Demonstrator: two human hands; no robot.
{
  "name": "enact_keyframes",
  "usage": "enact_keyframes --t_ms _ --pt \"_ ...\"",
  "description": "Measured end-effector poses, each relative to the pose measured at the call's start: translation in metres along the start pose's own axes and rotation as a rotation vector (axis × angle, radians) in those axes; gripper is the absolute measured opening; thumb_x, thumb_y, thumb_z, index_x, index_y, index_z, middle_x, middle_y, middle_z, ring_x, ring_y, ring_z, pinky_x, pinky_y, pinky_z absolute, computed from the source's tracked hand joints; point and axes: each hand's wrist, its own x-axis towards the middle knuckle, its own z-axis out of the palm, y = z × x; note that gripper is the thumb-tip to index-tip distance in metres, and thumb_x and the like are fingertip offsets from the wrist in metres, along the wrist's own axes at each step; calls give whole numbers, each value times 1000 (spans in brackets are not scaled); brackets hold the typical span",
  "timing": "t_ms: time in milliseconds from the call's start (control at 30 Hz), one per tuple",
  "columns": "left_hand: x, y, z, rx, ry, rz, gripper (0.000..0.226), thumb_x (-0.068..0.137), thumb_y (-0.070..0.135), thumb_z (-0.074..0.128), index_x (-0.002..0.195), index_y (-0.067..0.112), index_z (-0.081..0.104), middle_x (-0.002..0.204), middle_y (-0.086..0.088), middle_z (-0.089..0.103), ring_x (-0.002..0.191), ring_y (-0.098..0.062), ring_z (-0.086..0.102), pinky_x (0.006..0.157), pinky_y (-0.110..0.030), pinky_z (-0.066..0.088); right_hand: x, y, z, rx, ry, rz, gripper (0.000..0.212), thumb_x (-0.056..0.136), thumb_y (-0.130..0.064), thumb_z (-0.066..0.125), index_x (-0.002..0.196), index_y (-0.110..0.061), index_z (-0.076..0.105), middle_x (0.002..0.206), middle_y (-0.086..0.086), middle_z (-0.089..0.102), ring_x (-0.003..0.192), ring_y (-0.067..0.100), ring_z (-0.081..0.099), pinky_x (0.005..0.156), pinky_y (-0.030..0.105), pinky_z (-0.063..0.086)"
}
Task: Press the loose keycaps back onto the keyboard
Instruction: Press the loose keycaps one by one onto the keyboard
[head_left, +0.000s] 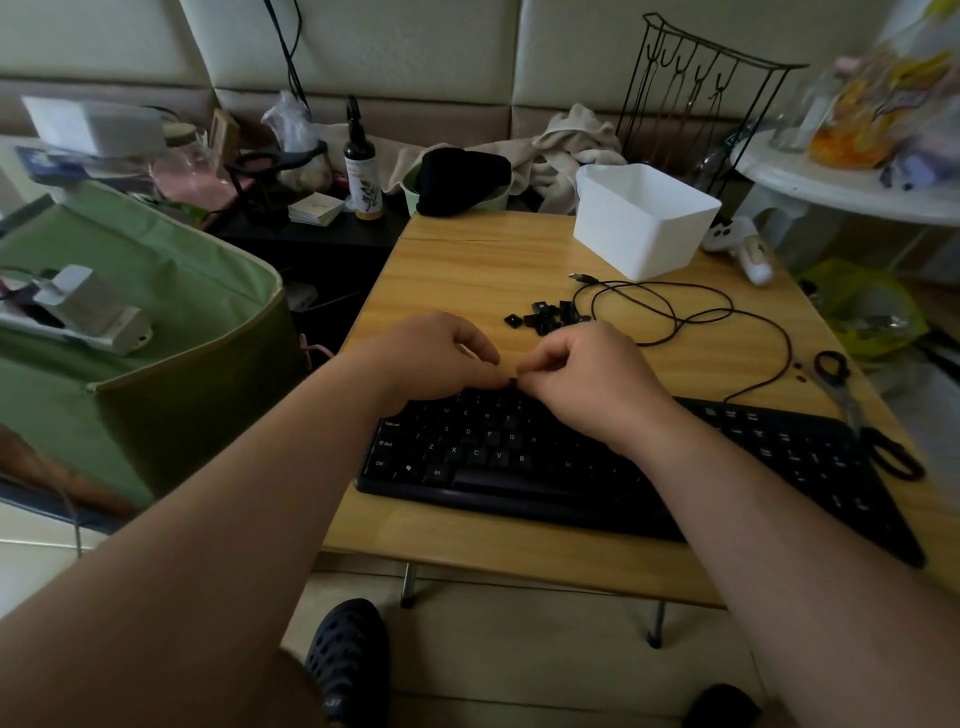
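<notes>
Your left hand (431, 358) and right hand (587, 374) meet fingertip to fingertip over the far edge of the keyboard (613, 467), both with fingers curled, and together they pinch one small black keycap (513, 382) between them. The cap sits directly above the top key rows, roughly over the number or function row left of centre; the exact socket under it is hidden by your fingers, so which key it belongs to cannot be told. Judgement: this is the seating step, and the move it calls for is straight down, not sideways, since the cap already hangs over the board. The keyboard's long axis runs from near-left to far-right across the wooden table (467, 260), slightly skewed to the table edge, so align the cap's edges to that skew before pressing. The remaining loose keycaps (545, 317) lie in a small heap on the table just beyond your hands and a little to the right; your right hand is the nearer one for the next pickup. The keyboard's black cable (675, 312) loops right beside that heap, touching or nearly touching it, so a careless reach could drag caps. Scissors (852, 410) lie at the keyboard's right end, a white plastic bin (644, 223) further back.
</notes>
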Motion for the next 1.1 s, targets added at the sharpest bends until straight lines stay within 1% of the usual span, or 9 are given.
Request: enact_keyframes --t_ms 133,267,400,567,733,833,933,1000,1100 --pt "2 3 6 87 -5 -3 29 79 38 89 101 37 72 108 8 71 98 -13 67 90 -36 56 4 11 -11 -6 74 9 12 88 -28 78 77 -31 75 79 -16 68 74 3 64 63 22 45" --pt "5 9 8 65 -2 14 29 81 35 88 104 35 71 109 7 67 98 -12 65 88 -34 54 3 25 -17 -66 100 36 7 89 -30 76 82 -33 75 80 -15 67 75 9 64 69 32 57" --pt "21 16 12 106 199 80 23 91 40 77 112 34 72 119 9 64 107 -10 60 81 -28 47 4 34 -24 -126 93 37 7 91 -29 73 86 -34 75 78 -15 65 76 10 63 76 38 59" --pt "58 22 26 340 316 92 47 95 33 66 142 32 60 143 0 58 132 -21 51 103 -36 45 4 37 -27 -148 101 -12 10 92 -29 70 85 -36 75 75 -19 63 76 5 61 78 36 58" --pt "75 30 40 522 393 107 23 98 29 62 117 26 74 114 1 69 97 -13 54 70 -28 43 6 42 -28 -151 117 -39 10 91 -30 69 86 -38 74 76 -22 61 78 3 59 78 36 58" --pt "75 32 40 527 399 96 15 96 28 65 105 25 76 106 4 71 90 -12 58 66 -27 43 5 47 -30 -146 129 -63 10 92 -29 69 92 -35 77 77 -20 62 78 5 60 75 34 57" --pt "58 41 41 345 364 115 14 96 32 67 103 27 78 93 11 69 78 -6 60 61 -22 43 3 53 -31 -82 153 -125 16 93 -26 70 104 -33 78 79 -15 64 70 1 57 64 24 47" --pt "44 49 47 12 290 140 14 97 33 67 100 28 79 86 8 72 73 -8 62 59 -26 50 2 54 -31 -46 180 -214 29 92 -24 74 118 -35 74 88 -16 64 71 -2 54 63 17 40" --pt "24 60 58 -448 99 144 18 102 26 64 106 18 80 101 -6 79 90 -17 69 80 -33 58 0 52 -33 22 279 -341 39 87 -21 80 123 -33 71 94 -16 58 79 0 53 71 18 43"
